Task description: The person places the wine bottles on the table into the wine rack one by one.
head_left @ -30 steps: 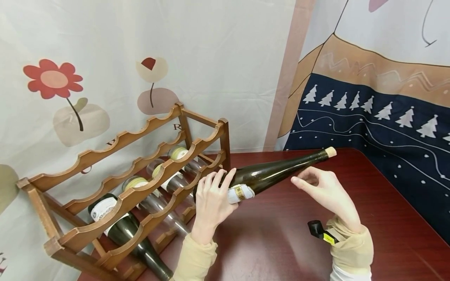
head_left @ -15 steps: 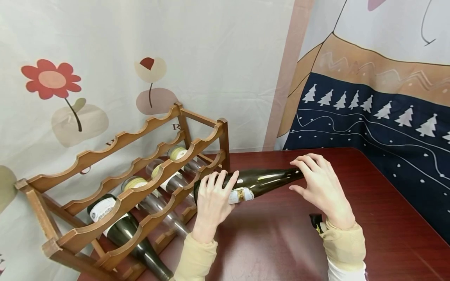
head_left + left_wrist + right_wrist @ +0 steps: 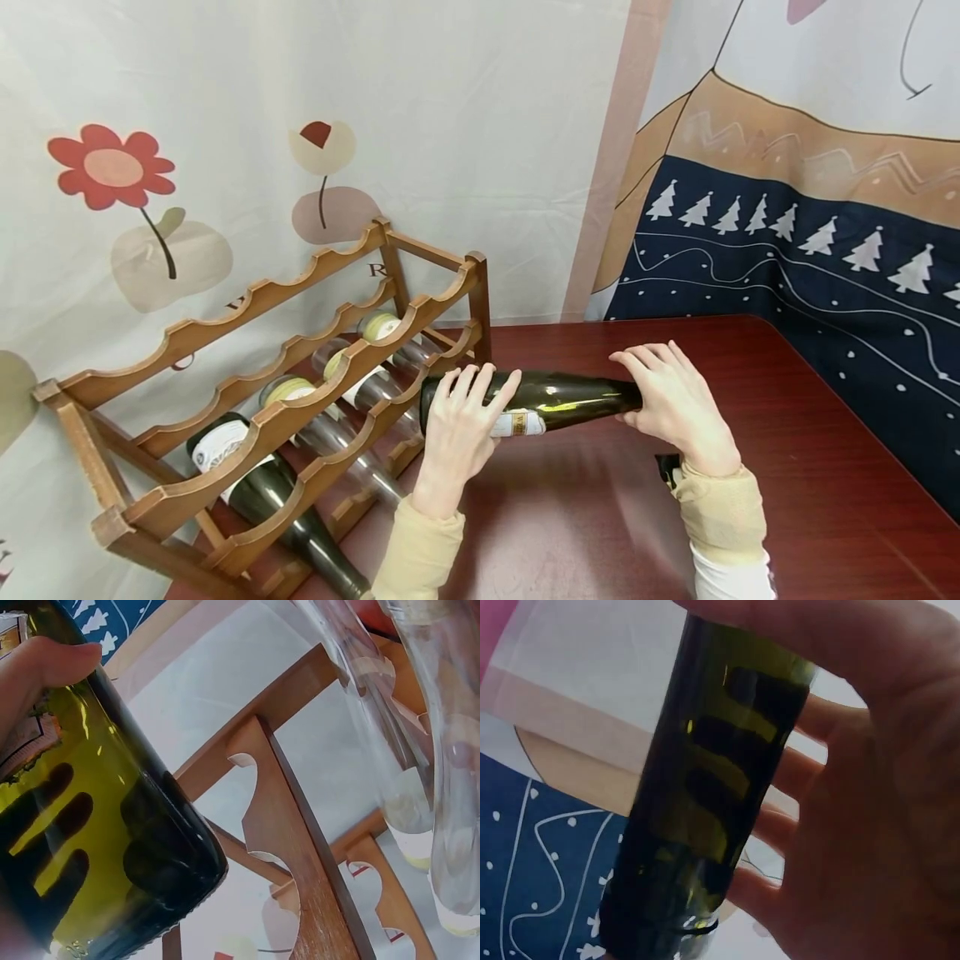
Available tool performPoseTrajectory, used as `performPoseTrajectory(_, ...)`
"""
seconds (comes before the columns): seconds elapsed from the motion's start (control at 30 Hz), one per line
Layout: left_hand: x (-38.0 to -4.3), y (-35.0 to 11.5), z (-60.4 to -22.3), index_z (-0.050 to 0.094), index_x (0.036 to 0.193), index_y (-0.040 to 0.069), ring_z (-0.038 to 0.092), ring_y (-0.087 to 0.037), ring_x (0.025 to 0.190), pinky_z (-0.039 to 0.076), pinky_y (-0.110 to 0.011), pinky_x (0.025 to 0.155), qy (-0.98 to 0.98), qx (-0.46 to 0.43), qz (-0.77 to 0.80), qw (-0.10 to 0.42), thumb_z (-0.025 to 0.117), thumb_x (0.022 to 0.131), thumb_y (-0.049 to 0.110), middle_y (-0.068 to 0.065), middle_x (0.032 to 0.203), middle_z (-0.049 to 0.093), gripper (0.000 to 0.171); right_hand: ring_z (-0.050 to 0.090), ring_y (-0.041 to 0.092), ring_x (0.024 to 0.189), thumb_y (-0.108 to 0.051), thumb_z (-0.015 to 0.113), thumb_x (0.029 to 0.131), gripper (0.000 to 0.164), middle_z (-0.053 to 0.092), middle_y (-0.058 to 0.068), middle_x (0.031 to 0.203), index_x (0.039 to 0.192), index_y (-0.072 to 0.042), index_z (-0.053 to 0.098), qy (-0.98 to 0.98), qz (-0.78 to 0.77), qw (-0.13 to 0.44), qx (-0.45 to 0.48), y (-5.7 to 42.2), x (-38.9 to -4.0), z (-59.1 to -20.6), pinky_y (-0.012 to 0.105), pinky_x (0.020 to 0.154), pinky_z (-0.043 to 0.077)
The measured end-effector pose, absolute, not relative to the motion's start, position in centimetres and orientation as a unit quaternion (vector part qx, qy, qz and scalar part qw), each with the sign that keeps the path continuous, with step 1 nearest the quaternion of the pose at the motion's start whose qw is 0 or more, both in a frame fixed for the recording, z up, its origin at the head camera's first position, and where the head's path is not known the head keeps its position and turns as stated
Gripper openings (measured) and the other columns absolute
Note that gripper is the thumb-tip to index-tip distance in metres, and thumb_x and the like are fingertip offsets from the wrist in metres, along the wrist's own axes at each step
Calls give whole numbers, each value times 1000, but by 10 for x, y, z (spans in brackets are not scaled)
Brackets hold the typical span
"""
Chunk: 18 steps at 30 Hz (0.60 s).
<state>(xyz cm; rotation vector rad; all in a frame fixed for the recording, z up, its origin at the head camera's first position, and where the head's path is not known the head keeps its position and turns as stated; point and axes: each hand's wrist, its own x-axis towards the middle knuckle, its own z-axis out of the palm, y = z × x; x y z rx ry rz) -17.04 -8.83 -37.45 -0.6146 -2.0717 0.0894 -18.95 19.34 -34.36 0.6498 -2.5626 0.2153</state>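
Observation:
A dark green wine bottle [image 3: 581, 398] with a pale label is held nearly level above the table, to the right of a wooden wine rack [image 3: 480, 310]. My left hand [image 3: 465, 429] grips its wide base end. In the left wrist view the thumb lies over the bottle [image 3: 120, 795], and fingers show through the glass behind it. My right hand [image 3: 678, 408] holds the neck end, covering the mouth in the head view. In the right wrist view its thumb crosses the near side of the bottle neck [image 3: 705, 780], with fingers behind.
Within the rack lie a dark green bottle [image 3: 266, 492] and three clear bottles, one a clear bottle [image 3: 333, 437] with its neck jutting forward. The red-brown table [image 3: 570, 517] ends at a back edge against a printed curtain [image 3: 510, 167].
My right hand has moved from below the corked neck to around it, covering the cork. The bottle's neck end has come down, so it lies closer to level. My left hand keeps its grip.

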Motion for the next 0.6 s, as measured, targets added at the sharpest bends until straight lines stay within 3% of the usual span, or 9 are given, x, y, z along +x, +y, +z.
performPoseTrajectory(0.17, -170, -88, -374, 59, 122, 29, 60, -25, 100, 48, -37, 92, -842, -255, 54, 472, 88, 42, 23, -4, 111, 65, 86, 58, 32, 105, -19, 84, 55, 61, 66, 11, 109, 111, -8, 63, -954, 71, 178, 231, 193, -191, -348, 52, 101, 42)
performPoseTrajectory(0.27, -169, -88, -373, 59, 123, 29, 60, -25, 101, 47, -36, 92, -840, -258, 59, 474, 85, 46, 17, -4, 112, 65, 82, 60, 28, 97, -20, 82, 58, 52, 67, 6, 103, 106, -13, 65, -964, 77, 134, 216, 193, -194, -350, 47, 79, 51)
performPoseTrajectory(0.33, -170, -88, -373, 59, 123, 28, 60, -25, 101, 47, -36, 93, -839, -259, 62, 474, 82, 50, 12, -4, 112, 65, 79, 60, 23, 87, -20, 80, 60, 41, 66, 1, 95, 99, -20, 66, -972, 89, 96, 193, 192, -196, -351, 43, 59, 48)
performPoseTrajectory(0.4, -170, -88, -373, 58, 124, 28, 60, -25, 102, 47, -36, 93, -839, -261, 63, 474, 78, 53, 9, -4, 112, 65, 76, 59, 20, 77, -20, 77, 64, 30, 64, -3, 87, 90, -25, 65, -980, 106, 51, 160, 192, -197, -352, 40, 49, 42)
performPoseTrajectory(0.6, -170, -88, -374, 59, 124, 27, 60, -24, 101, 47, -36, 92, -844, -259, 67, 465, 82, 49, 13, -4, 112, 65, 79, 53, 18, 62, -19, 72, 67, 18, 58, -5, 73, 78, -30, 63, -984, 129, -14, 119, 192, -201, -353, 38, 42, 37)
